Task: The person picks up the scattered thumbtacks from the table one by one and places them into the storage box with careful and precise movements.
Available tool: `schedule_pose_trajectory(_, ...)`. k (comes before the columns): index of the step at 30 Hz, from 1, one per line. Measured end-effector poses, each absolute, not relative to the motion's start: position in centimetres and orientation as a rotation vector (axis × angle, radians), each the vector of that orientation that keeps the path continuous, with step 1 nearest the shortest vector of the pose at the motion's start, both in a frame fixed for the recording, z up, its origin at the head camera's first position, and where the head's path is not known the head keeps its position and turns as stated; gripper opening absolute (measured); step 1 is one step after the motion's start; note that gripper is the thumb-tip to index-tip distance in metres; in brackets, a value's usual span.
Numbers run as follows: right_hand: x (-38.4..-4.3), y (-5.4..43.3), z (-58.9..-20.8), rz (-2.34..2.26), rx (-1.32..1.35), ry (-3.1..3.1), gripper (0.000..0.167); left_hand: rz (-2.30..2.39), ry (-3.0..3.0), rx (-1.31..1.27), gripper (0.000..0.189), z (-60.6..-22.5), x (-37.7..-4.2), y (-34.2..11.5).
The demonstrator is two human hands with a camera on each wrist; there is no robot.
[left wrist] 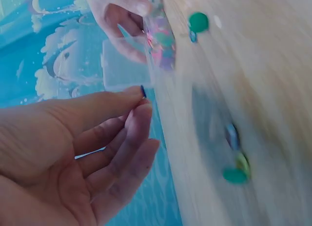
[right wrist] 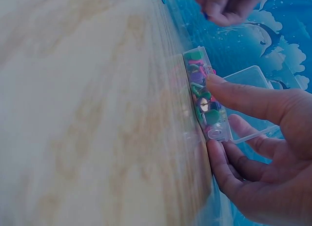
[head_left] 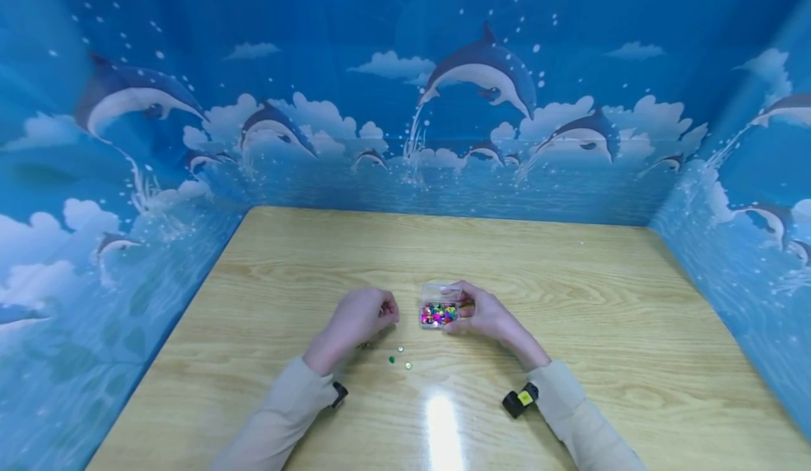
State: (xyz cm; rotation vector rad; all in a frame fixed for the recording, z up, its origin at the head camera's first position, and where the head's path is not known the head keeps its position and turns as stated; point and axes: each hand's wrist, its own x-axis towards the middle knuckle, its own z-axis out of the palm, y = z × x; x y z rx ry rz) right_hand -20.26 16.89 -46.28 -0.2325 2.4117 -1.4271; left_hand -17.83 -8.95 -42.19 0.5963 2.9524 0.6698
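Observation:
A small clear plastic box [head_left: 438, 316] stands on the table, its hinged lid [right wrist: 251, 101] raised at the back. Inside lie many thumbtacks [right wrist: 199, 89] in green, pink, purple and other colours. My right hand [head_left: 488, 314] grips the box from its right side, thumb and fingers at its edges. To the left of the box, my left hand [head_left: 361, 316] is held above the table. Between its thumb and index fingertips it pinches a tiny dark blue thumbtack [left wrist: 143, 91], seen edge-on in the left wrist view.
Loose thumbtacks lie on the wooden table [head_left: 570, 281] in front of the box, among them a green one [head_left: 391, 360] and a pale one [head_left: 408, 366]. Others sit by the left wrist. Blue dolphin-print curtain [head_left: 380, 182] borders the table at the back and sides.

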Motion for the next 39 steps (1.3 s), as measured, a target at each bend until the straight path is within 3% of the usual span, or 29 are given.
schedule_pose_trajectory(18, -20.1, 16.8, -46.3, -1.428, -0.245, 2.427, 0.068, 0.867, 2.912, 0.702, 0.003, -42.2, -18.7, -4.9)
schedule_pose_trajectory(28, -20.2, 16.8, -46.2, -1.407, -0.218, 2.440, 0.071, 0.773, 2.928, 0.577, 0.004, -42.0, -18.1, -8.2)
schedule_pose_trajectory(39, -20.2, 16.8, -46.2, -1.423, -0.215, 2.422, 0.070, 0.724, 2.886, 0.525, 0.017, -42.6, -16.3, -12.8)
